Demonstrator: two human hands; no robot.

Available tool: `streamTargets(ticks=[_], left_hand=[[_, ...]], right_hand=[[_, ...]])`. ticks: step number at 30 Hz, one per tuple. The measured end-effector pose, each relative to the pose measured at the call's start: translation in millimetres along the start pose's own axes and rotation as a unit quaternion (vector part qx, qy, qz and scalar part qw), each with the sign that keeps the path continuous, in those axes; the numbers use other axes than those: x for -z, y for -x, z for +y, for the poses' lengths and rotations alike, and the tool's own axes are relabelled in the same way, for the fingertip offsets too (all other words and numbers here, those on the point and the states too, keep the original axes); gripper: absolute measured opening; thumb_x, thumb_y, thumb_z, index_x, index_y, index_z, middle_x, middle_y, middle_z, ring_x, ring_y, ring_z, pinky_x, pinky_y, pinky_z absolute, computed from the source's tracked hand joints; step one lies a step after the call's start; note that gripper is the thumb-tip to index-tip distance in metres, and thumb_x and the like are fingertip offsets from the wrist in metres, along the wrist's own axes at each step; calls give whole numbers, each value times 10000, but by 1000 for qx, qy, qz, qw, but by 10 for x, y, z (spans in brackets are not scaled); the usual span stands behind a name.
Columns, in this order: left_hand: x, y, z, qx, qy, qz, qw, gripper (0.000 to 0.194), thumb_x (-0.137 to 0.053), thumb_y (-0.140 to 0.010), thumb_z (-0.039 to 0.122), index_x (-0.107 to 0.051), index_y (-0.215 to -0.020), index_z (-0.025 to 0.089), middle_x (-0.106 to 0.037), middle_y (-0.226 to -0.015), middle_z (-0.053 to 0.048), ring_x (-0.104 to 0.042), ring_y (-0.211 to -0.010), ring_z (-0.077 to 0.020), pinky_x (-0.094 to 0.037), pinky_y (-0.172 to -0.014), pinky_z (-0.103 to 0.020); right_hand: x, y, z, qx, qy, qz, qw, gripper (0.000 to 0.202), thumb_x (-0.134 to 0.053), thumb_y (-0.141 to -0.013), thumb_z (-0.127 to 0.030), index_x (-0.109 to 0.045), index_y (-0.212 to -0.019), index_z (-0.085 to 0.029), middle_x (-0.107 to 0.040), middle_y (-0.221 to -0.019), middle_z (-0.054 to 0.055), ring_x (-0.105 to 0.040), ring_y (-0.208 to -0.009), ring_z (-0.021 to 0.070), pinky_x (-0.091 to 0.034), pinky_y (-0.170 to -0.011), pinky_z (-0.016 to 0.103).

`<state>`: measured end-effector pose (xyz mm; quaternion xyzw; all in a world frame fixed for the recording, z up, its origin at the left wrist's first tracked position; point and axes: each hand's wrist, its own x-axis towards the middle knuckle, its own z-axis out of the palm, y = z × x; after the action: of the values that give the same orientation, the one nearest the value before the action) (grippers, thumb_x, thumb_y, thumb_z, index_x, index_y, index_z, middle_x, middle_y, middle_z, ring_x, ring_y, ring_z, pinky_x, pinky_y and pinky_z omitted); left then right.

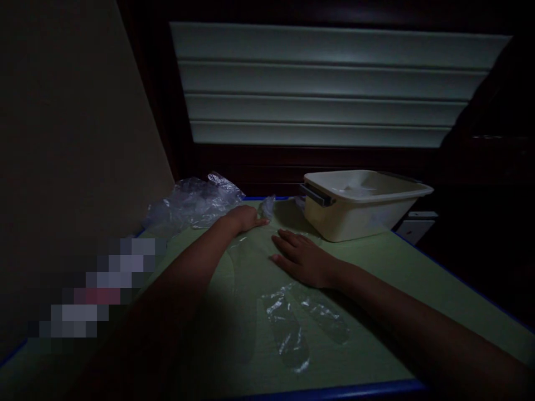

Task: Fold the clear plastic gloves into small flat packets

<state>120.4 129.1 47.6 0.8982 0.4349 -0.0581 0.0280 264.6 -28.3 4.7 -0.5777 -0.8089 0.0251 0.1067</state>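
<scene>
A clear disposable plastic glove (288,328) lies spread on the green tabletop, its finger parts pointing toward me and catching the light. My right hand (303,256) rests flat on the upper part of the glove, fingers apart. At the far end of the glove is my left hand (246,216), its fingers curled and closed at the glove's edge; the exact grip is small and dim. Just beyond that hand stands a small crumpled bit of clear plastic (268,206).
A heap of crumpled clear plastic (194,197) lies at the back left. At the back right stands a cream plastic bin (351,217) with dark handles and pale contents. The green table (401,267) has a blue edge. Behind it is a slatted panel (317,106).
</scene>
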Motion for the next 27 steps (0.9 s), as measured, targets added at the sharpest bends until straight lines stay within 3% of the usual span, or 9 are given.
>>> streamTargets(ticks=[3, 6, 10, 13, 17, 19, 21, 23, 27], left_hand=[[42, 184, 100, 3, -50, 45, 998, 312, -583, -944, 338, -567, -1188, 144, -588, -1186, -102, -609, -1017, -243, -533, -860, -443], [81, 572, 179, -21, -92, 90, 991, 274, -578, -947, 323, -585, -1148, 136, -604, -1149, -96, -611, -1010, -239, -523, -871, -450], [-11, 1202, 178, -137, -93, 99, 981, 160, -552, -942, 239, -650, -909, 117, -648, -967, -105, -610, -930, -247, -494, -856, -412], [-182, 1525, 48, -214, -53, 99, 970, 147, -573, -903, 197, -645, -792, 131, -659, -884, -97, -598, -870, -238, -482, -803, -354], [-419, 1661, -200, -284, 63, 134, 947, 163, -504, -924, 174, -643, -841, 155, -672, -930, -57, -600, -881, -164, -468, -807, -252], [-512, 1654, -281, -293, 124, 162, 934, 168, -490, -929, 183, -648, -880, 156, -672, -946, -57, -604, -910, -154, -463, -828, -240], [-575, 1638, -318, -297, 169, 175, 923, 161, -498, -920, 180, -654, -883, 170, -675, -947, -45, -611, -917, -148, -459, -839, -239], [-604, 1631, -327, -298, 196, 176, 918, 145, -520, -904, 172, -656, -854, 184, -675, -943, -27, -614, -905, -142, -455, -830, -236], [-591, 1660, -306, -287, 212, 166, 919, 93, -561, -874, 168, -639, -829, 189, -661, -918, -11, -604, -881, -142, -452, -814, -233]], right_hand=[[-21, -2, 17, 4, -6, 7, 1000, 646, -285, -992, -524, -410, -1430, -67, -352, -1506, 256, -299, -1414, 347, -263, -1116, 527], [-60, 7, 34, 6, -15, 20, 1000, 640, -306, -988, -514, -423, -1418, -54, -371, -1492, 265, -309, -1409, 350, -264, -1116, 519], [-69, 10, 32, -1, -26, 63, 998, 589, -386, -957, -517, -491, -1363, -104, -401, -1478, 247, -302, -1399, 388, -239, -1091, 596], [22, 13, -25, 1, -34, 132, 991, 543, -504, -895, -497, -541, -1291, -128, -440, -1435, 242, -313, -1365, 428, -213, -1054, 662], [198, 72, -255, 71, -67, 195, 976, 279, -521, -880, -325, -623, -1091, -173, -630, -1128, 139, -563, -1099, 277, -411, -963, 455], [237, 122, -419, 175, -137, 216, 951, 157, -509, -877, -262, -631, -929, -178, -655, -902, 92, -613, -876, 214, -479, -796, 354], [230, 164, -571, 264, -182, 199, 926, 91, -524, -854, -228, -603, -852, -181, -636, -777, 65, -593, -752, 197, -467, -697, 330], [195, 186, -676, 319, -195, 136, 917, 87, -535, -813, -217, -591, -862, -173, -648, -789, 67, -591, -735, 194, -457, -686, 332], [119, 193, -713, 339, -178, -7, 924, 194, -643, -763, -260, -603, -928, -165, -669, -912, 73, -601, -852, 210, -453, -790, 355]])
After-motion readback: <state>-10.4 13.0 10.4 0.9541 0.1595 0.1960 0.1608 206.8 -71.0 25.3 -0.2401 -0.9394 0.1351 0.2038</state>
